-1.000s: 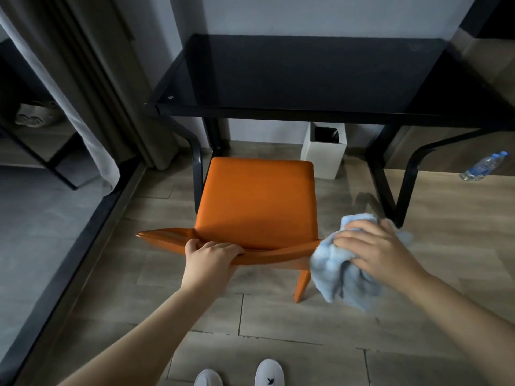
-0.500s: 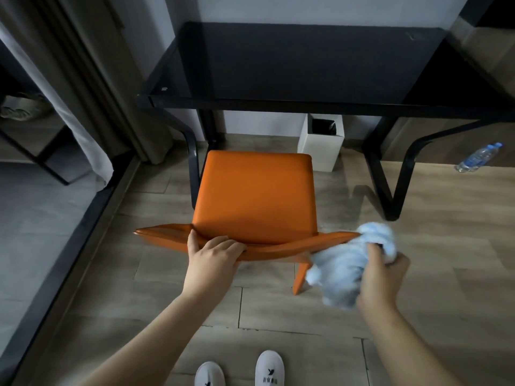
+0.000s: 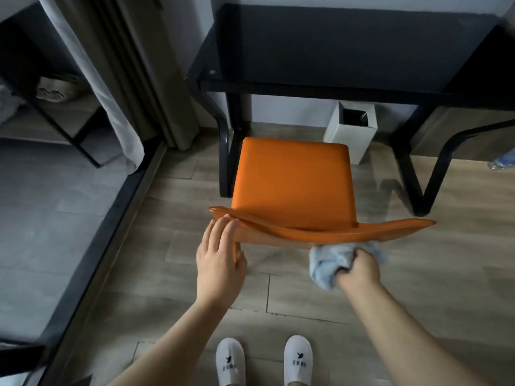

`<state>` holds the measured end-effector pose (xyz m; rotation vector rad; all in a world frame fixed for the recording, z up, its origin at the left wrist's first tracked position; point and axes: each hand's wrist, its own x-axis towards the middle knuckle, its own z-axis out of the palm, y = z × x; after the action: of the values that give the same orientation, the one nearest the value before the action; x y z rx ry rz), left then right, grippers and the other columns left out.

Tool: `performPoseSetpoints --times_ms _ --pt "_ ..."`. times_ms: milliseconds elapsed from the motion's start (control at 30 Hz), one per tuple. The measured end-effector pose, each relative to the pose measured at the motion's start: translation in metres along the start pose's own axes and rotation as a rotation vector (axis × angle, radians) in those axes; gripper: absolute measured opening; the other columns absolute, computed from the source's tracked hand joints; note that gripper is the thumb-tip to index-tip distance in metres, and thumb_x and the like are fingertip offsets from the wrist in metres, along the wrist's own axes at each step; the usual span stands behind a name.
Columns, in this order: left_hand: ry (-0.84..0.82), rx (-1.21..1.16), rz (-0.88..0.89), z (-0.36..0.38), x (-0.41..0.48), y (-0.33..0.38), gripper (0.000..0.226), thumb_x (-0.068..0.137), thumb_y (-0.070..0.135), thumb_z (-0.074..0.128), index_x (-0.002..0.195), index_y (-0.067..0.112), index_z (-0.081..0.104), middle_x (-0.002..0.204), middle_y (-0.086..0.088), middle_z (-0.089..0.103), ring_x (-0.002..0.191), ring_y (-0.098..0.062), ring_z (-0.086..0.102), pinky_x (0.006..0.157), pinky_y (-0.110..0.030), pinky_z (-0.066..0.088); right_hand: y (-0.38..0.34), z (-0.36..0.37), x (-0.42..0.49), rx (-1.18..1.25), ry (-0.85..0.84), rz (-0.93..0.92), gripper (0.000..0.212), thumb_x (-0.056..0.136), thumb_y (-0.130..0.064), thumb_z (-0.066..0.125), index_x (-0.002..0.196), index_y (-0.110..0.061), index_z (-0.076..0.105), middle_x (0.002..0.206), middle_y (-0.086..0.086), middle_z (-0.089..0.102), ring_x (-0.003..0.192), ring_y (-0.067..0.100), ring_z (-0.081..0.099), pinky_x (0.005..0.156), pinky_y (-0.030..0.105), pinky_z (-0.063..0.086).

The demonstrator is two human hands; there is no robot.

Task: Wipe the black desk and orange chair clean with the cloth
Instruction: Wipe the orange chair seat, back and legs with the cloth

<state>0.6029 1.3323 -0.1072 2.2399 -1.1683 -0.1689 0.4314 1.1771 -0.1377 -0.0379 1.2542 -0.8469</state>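
The orange chair [image 3: 292, 188] stands in front of the black desk [image 3: 348, 48], its curved backrest nearest to me. My left hand [image 3: 220, 254] lies with fairly straight fingers against the left end of the backrest. My right hand [image 3: 359, 267] grips a bunched light blue cloth [image 3: 327, 259] and holds it against the rear face of the backrest, just under its right half. The desk's glossy top fills the upper right of the view.
A white waste bin [image 3: 342, 137] sits under the desk behind the chair. A plastic bottle [image 3: 501, 162] lies on the floor at the right edge. Grey curtains [image 3: 117, 79] and a raised dark floor edge run along the left. My white slippers [image 3: 230, 360] are below.
My left hand has slid from the middle of the backrest to its left end and opened. My right hand has carried the cloth from the right tip down behind the backrest.
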Motion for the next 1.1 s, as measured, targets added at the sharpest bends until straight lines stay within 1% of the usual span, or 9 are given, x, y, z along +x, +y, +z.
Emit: performPoseSetpoints --times_ms 100,233,367,467,567,700,833,1000,1100 --pt "0.071 -0.170 -0.087 -0.004 -0.001 -0.018 0.057 0.081 -0.001 0.060 0.135 0.013 0.045 0.142 -0.004 0.038 0.130 -0.018 0.035 0.103 -0.029 0.031 0.079 0.046 -0.043 -0.146 -0.195 0.198 0.020 0.096 -0.008 0.034 0.090 -0.011 0.053 0.081 0.011 0.054 0.073 0.022 0.052 0.063 0.034 0.042" --pt "0.338 -0.515 -0.725 -0.017 -0.005 -0.044 0.048 0.089 0.026 0.055 0.135 0.018 0.041 0.141 -0.007 0.030 0.121 -0.019 0.039 0.092 -0.028 0.031 0.133 0.111 -0.083 -0.119 -0.397 0.373 0.025 0.092 -0.003 0.040 0.102 0.000 0.062 0.087 0.019 0.068 0.075 0.029 0.065 0.064 0.038 0.055" --pt "0.228 -0.762 -1.235 -0.019 0.005 -0.076 0.047 0.090 0.036 0.051 0.133 0.018 0.045 0.140 -0.011 0.034 0.095 -0.026 0.049 0.085 -0.036 0.044 0.113 0.090 -0.082 -0.257 -0.350 0.242 0.017 0.071 0.004 0.048 0.069 -0.011 0.056 0.059 0.009 0.059 0.052 0.015 0.058 0.053 0.020 0.046" --pt "-0.032 -0.761 -1.265 -0.011 0.004 -0.086 0.041 0.090 0.028 0.051 0.130 0.016 0.048 0.130 -0.012 0.045 0.097 -0.027 0.052 0.087 -0.037 0.048 0.072 0.047 -0.067 -0.180 -0.056 0.034 0.030 0.090 0.000 0.037 0.066 -0.018 0.041 0.048 -0.003 0.051 0.046 0.004 0.050 0.053 0.014 0.036" --pt "-0.186 -0.847 -1.274 -0.006 -0.001 -0.087 0.038 0.093 0.025 0.048 0.130 0.016 0.046 0.107 -0.005 0.052 0.088 -0.021 0.050 0.072 -0.033 0.045 0.052 0.034 -0.047 0.132 0.065 0.058 0.029 0.096 -0.015 0.030 0.071 -0.016 0.044 0.071 -0.003 0.046 0.060 0.008 0.046 0.051 0.016 0.036" --pt "-0.280 -0.959 -1.289 0.004 -0.001 -0.087 0.041 0.094 0.030 0.049 0.133 0.020 0.043 0.093 0.002 0.046 0.099 -0.022 0.048 0.081 -0.036 0.042 0.110 0.073 -0.043 0.069 -0.104 0.199 0.033 0.098 -0.010 0.028 0.069 -0.013 0.044 0.052 0.000 0.048 0.045 0.008 0.047 0.041 0.012 0.037" --pt "-0.265 -1.334 -1.365 0.016 0.019 -0.092 0.047 0.089 0.057 0.046 0.120 0.023 0.055 0.116 0.000 0.056 0.114 -0.026 0.052 0.096 -0.042 0.041 0.160 0.113 -0.045 -0.019 -0.190 0.319 0.028 0.093 -0.004 0.035 0.079 -0.005 0.059 0.075 0.012 0.065 0.077 0.023 0.059 0.089 0.029 0.048" --pt "-0.253 -1.738 -1.242 0.041 0.048 -0.100 0.037 0.096 0.037 0.046 0.112 0.008 0.062 0.093 -0.011 0.073 0.086 -0.024 0.070 0.067 -0.032 0.056 0.140 0.073 -0.010 -0.048 -0.149 0.202 0.030 0.066 -0.004 0.042 0.049 -0.007 0.067 0.059 0.009 0.065 0.064 0.017 0.060 0.060 0.022 0.050" --pt "-0.249 -1.741 -1.269 0.077 0.057 -0.105 0.035 0.098 0.025 0.038 0.120 0.004 0.055 0.094 -0.012 0.067 0.103 -0.026 0.063 0.079 -0.034 0.050 0.136 0.054 0.036 -0.243 -0.161 0.116 0.019 0.072 0.002 0.052 0.066 -0.011 0.064 0.054 -0.006 0.065 0.054 0.004 0.060 0.061 0.017 0.046"
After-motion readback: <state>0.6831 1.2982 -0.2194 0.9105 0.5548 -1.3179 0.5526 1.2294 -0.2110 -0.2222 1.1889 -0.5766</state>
